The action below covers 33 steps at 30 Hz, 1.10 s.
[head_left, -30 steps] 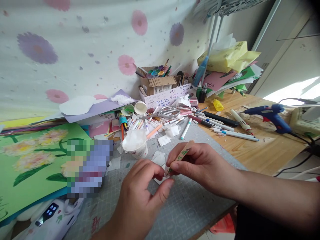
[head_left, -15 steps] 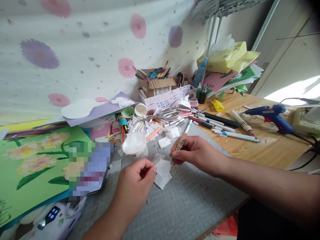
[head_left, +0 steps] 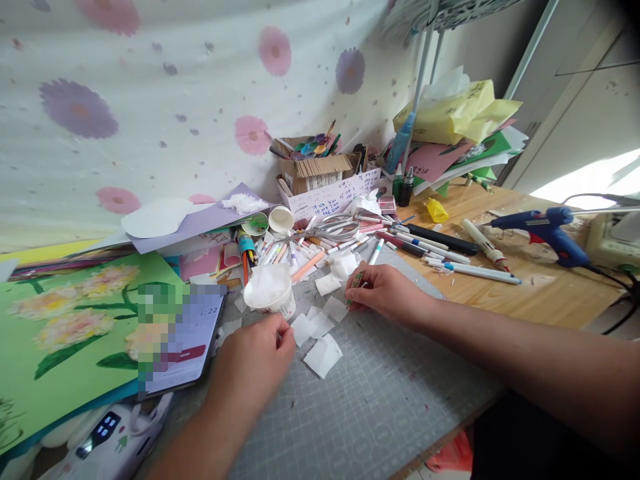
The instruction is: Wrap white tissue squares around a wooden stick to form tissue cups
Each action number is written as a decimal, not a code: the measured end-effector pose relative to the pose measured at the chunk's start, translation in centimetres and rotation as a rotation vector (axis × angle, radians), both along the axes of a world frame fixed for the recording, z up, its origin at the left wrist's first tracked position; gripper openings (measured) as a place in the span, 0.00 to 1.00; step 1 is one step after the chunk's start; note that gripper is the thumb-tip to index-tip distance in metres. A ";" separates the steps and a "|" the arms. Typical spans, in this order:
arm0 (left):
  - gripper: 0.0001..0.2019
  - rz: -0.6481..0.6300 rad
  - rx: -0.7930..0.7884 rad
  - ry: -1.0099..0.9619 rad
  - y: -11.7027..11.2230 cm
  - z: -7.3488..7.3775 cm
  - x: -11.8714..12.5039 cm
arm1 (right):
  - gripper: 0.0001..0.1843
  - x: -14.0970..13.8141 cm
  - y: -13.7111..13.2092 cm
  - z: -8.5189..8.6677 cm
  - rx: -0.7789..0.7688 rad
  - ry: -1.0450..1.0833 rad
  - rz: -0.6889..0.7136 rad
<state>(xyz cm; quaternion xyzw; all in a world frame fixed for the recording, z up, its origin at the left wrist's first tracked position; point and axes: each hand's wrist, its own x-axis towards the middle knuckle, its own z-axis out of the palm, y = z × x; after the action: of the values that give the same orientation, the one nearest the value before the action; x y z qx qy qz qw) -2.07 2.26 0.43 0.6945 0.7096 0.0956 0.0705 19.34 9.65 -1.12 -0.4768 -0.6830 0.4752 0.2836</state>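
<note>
My right hand (head_left: 377, 288) grips a slim stick with green markings (head_left: 357, 279), held near its lower end. Its fingertips are close to a small white paper piece (head_left: 336, 309). My left hand (head_left: 265, 353) is closed, thumb against the curled fingers; whatever may be between them is hidden. Just right of its fingertips, small white paper squares (head_left: 313, 323) overlap on the grey cutting mat (head_left: 380, 400). Another paper square (head_left: 323, 356) lies nearer to me, slightly creased. A white paper cup (head_left: 270, 297) with white material in it stands behind my left hand.
Scissors (head_left: 336, 228) and several markers and pens crowd the back. A blue glue gun (head_left: 543, 230) rests on the wooden tabletop at right. To the left lie a phone (head_left: 193, 357) and green paper with flowers (head_left: 75, 313). A cardboard box (head_left: 320, 175) stands behind.
My left hand has moved left, away from the paper. My right hand has shifted slightly right. The white paper pieces between them now lie more spread out.
</note>
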 end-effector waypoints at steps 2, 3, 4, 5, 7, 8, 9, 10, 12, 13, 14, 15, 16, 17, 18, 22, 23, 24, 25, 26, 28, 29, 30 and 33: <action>0.13 -0.005 0.010 0.050 0.1 0.3 -0.2 | 0.04 -0.1 0.0 -0.1 0.056 -0.034 -0.002; 0.14 -0.004 0.011 0.070 0.0 0.4 -0.2 | 0.04 -0.1 0.0 -0.2 0.089 -0.050 -0.006; 0.15 0.003 0.017 0.092 0.0 0.5 -0.3 | 0.03 -0.2 0.0 -0.3 0.125 -0.065 -0.012; 0.16 0.008 0.029 0.117 -0.1 0.6 -0.3 | 0.03 -0.2 0.1 -0.3 0.160 -0.077 -0.018; 0.16 -0.010 0.071 0.155 -0.4 0.8 -0.2 | 0.02 -0.2 0.1 -0.3 0.223 -0.092 -0.029; 0.15 -0.049 0.096 0.157 -0.6 0.8 0.0 | 0.02 -0.1 0.1 -0.3 0.252 -0.093 -0.031; 0.14 -0.109 0.112 0.140 -0.8 0.8 0.2 | 0.02 0.0 0.0 -0.2 0.279 -0.089 -0.027; 0.12 -0.179 0.114 0.106 -1.1 0.7 0.5 | 0.02 0.0 0.0 -0.1 0.305 -0.080 -0.022; 0.05 -0.311 0.064 0.017 -1.4 0.5 1.1 | 0.02 0.2 -0.4 0.3 0.346 -0.052 -0.001; 0.02 -0.357 0.027 -0.018 -1.6 0.4 1.3 | 0.03 0.3 -0.6 0.4 0.362 -0.036 0.013; 0.03 -0.391 -0.010 -0.044 -1.7 0.3 1.5 | 0.03 0.4 -0.9 0.6 0.373 -0.020 0.029; 0.06 -0.415 -0.043 -0.063 -1.8 0.3 1.7 | 0.04 0.5 -1.3 0.7 0.381 -0.005 0.047; 0.08 -0.436 -0.070 -0.075 -1.8 0.2 1.8 | 0.04 0.6 -1.6 0.8 0.390 0.008 0.067; 0.09 -0.450 -0.088 -0.082 -1.8 0.2 1.8 | 0.03 0.7 -2.0 0.9 0.398 0.019 0.088; 0.09 -0.460 -0.102 -0.081 -1.7 0.2 1.7 | 0.03 0.8 -2.3 0.9 0.407 0.027 0.109; 0.10 -0.495 -0.113 -0.050 -1.4 0.0 1.5 | 0.03 1.3 -3.4 1.1 0.422 0.041 0.166; 0.11 -0.501 -0.106 -0.048 -1.3 -0.1 1.4 | 0.03 1.5 -3.6 1.1 0.420 0.043 0.177; 0.11 -0.504 -0.098 -0.054 -1.2 -0.1 1.4 | 0.03 1.6 -3.8 1.2 0.416 0.048 0.186; 0.11 -0.501 -0.084 -0.071 -1.2 -0.1 1.4 | 0.03 1.8 -4.0 1.2 0.410 0.058 0.194; 0.11 -0.496 -0.071 -0.097 -1.1 0.0 1.4 | 0.03 1.9 -4.2 1.3 0.400 0.073 0.204; 0.10 -0.468 -0.049 -0.175 -1.2 0.2 1.5 | 0.03 2.0 -4.6 1.5 0.373 0.118 0.223; 0.09 -0.439 -0.041 -0.223 -1.2 0.3 1.6 | 0.03 2.1 -4.8 1.6 0.351 0.145 0.235; 0.08 -0.398 -0.040 -0.278 -1.2 0.4 1.6 | 0.03 2.1 -5.0 1.7 0.323 0.176 0.247; 0.06 -0.269 -0.118 -0.551 -1.5 0.5 1.9 | 0.05 2.0 -5.5 2.0 0.234 0.287 0.286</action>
<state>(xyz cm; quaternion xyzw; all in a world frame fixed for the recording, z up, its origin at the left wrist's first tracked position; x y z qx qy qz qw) -0.21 0.81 0.93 0.7248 0.5699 0.2285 0.3125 21.31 4.14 0.86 -0.2666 -0.7465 0.4911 0.3611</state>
